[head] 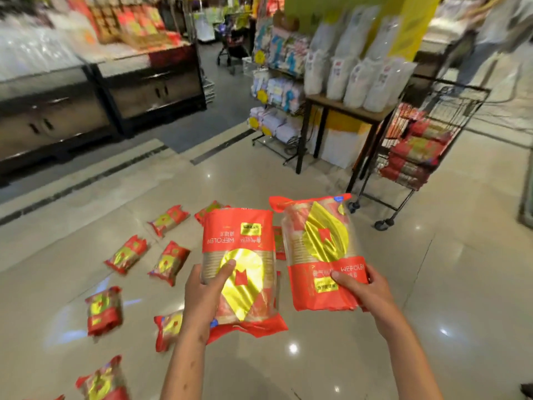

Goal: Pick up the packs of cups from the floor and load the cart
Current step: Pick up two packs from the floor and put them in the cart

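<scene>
**A:** How far along were you at that point?

**B:** Partway. The cart [427,134], far right beside the table [346,111], already carried red packs stacked in its basket. They looked like the same cup packs, though that corner was too blurred for you to be sure. On the floor [375,284], near left, at least eight packs [127,254] still lay scattered, so most of the picking up was left.

**A:** And your hands?

**B:** Both were full. Your left hand [202,295] gripped one pack [239,267] along its left edge, thumb curled over the front onto the gold mark. Your right hand [363,290] gripped a second pack [320,249] at its near right corner, thumb pressed on the red band. The two packs were held above the floor, just beside each other in front of you.

**A:** Which way did they point?

**B:** Both had their long axis running near to far, away from you. They were turned opposite ways, though: the left pack had its printed red band at the far end with the lettering upside down to you, while the right pack had its band at the near end, reading upright. The right pack leaned slightly with its far end towards the left. The cart stood further right, well apart from both packs.
</scene>
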Tool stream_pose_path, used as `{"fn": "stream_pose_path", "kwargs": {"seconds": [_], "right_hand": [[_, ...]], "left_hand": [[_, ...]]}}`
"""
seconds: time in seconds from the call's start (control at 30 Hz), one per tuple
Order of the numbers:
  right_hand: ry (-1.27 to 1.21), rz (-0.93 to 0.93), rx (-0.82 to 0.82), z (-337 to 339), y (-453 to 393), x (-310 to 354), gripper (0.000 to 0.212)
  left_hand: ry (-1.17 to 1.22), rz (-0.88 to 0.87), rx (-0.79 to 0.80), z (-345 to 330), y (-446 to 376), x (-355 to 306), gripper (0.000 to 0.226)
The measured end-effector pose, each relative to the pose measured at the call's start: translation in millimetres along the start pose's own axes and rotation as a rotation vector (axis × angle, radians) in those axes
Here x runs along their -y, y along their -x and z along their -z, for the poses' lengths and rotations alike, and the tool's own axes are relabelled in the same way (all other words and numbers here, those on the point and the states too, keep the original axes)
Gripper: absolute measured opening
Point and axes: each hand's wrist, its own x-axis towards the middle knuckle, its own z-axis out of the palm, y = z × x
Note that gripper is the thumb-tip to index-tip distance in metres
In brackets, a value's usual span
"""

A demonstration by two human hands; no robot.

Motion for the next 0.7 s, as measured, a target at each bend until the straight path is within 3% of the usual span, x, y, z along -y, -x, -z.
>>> {"fn": "stream_pose_path", "kwargs": {"seconds": [0.1,0.27,0.53,0.7], "right_hand": [[-0.006,0.033,-0.014,50.1,-27.7,13.5,0.082],[-0.013,0.038,-0.052,124.0,-72.7,18.4,0.074],[-0.133,-0.01,-0.217,210.1,-157.1,11.1,0.072],[-0.185,-0.065,-0.352,253.4,-218.8,13.2,0.082]], "left_hand": [[-0.009,-0.025,0.038,-61.9,-7.9,-9.2,0.041],[0.011,-0.03,0.069,-162.7,-21.9,-33.7,0.025],[-0.073,0.018,0.206,-302.7,-83.2,-57.8,0.041],[-0.09,0.034,0.275,-388.6,-147.0,-70.6,0.041]]}}
